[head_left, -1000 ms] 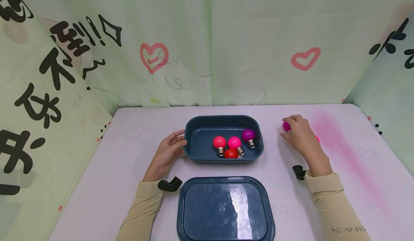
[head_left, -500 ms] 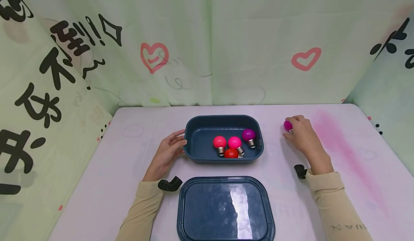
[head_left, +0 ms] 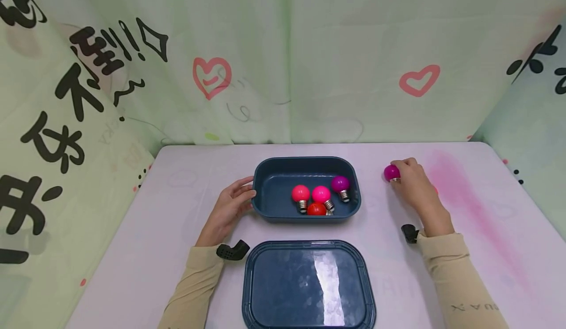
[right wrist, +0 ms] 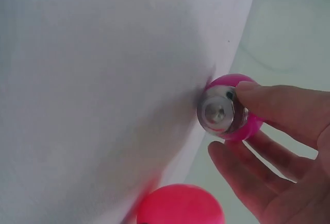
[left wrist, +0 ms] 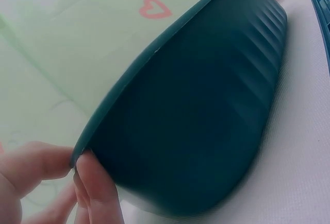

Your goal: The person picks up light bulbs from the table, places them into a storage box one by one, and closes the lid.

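At the left end of the dark blue plastic box [head_left: 305,220], my left hand [head_left: 227,211] pinches the rim between thumb and fingers. Several light bulbs lie inside: a purple bulb [head_left: 340,183], a pink bulb [head_left: 320,194], a coral bulb [head_left: 300,193] and a red bulb [head_left: 316,209]. Out to the right, my right hand [head_left: 415,186] holds a magenta bulb [head_left: 391,173] close to the table. The right wrist view has the thumb on this bulb's metal base [right wrist: 219,112]. Near that hand is another bright pink bulb [right wrist: 180,206], mostly hidden behind it in the head view.
The box's dark blue lid [head_left: 287,285] lies flat on the white table [head_left: 177,191], in front of the box. A pale green curtain [head_left: 327,73] closes off the back and sides. A pink stain [head_left: 468,211] marks the table at the right.
The magenta bulb has shifted slightly within my right hand, and its metal base now shows beside the fingers. My left hand and the box have stayed put.
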The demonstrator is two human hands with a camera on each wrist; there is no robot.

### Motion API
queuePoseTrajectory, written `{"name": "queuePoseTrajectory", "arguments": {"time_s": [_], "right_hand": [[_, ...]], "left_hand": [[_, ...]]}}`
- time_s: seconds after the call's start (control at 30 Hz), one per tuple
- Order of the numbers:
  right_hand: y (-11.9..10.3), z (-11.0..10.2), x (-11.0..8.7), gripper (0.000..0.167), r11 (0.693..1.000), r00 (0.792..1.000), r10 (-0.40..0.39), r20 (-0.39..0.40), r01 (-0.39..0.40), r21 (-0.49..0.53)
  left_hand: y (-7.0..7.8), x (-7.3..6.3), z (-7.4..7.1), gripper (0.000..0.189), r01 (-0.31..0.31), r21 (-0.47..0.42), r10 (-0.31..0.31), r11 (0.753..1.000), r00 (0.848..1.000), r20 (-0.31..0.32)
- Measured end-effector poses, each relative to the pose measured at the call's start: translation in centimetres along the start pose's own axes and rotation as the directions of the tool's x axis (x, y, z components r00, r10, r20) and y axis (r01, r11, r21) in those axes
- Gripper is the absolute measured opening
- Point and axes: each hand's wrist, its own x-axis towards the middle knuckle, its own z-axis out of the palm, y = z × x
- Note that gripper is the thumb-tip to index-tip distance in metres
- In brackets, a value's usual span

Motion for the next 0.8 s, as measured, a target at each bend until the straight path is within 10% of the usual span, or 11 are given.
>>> {"name": "queuePoseTrajectory", "arguments": {"time_s": [0.8], "right_hand": [[-1.7, 0.8, 0.0, 0.046, 0.996, 0.996, 0.089, 0.016, -0.089, 0.032]], "left_hand": [[0.1, 0.0, 0.1, 0.046, 0.012, -0.004, -0.012, 1.0, 1.0, -0.009]]}}
